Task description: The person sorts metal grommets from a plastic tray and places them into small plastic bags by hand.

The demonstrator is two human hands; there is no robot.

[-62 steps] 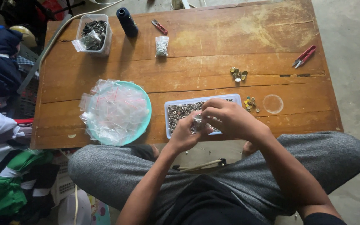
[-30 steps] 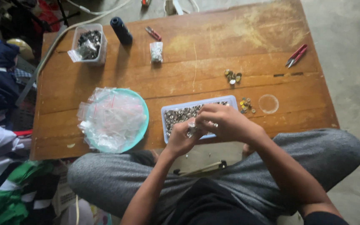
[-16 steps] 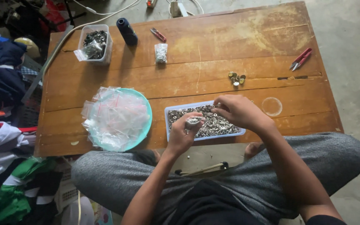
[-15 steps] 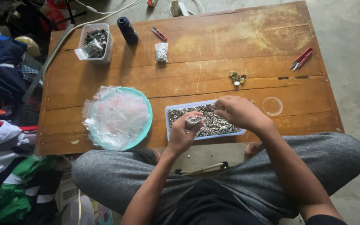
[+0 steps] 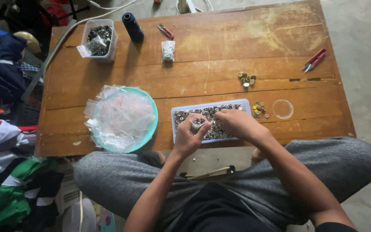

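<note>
Tray (image 5: 181,112) contents — too small to identify, partly under both hands.

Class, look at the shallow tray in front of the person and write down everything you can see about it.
The tray is a shallow rectangle with a pale bluish-white rim, seemingly plastic. It lies flat near the front edge of the wooden table, right of the teal plate. Small silvery metal pieces fill it. The left hand holds a small clear bag over it; the right hand reaches in.

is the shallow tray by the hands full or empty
Full, or close to it. The shallow tray holds a dense layer of small metal pieces across its floor; the left hand and right hand cover part of it.
</note>
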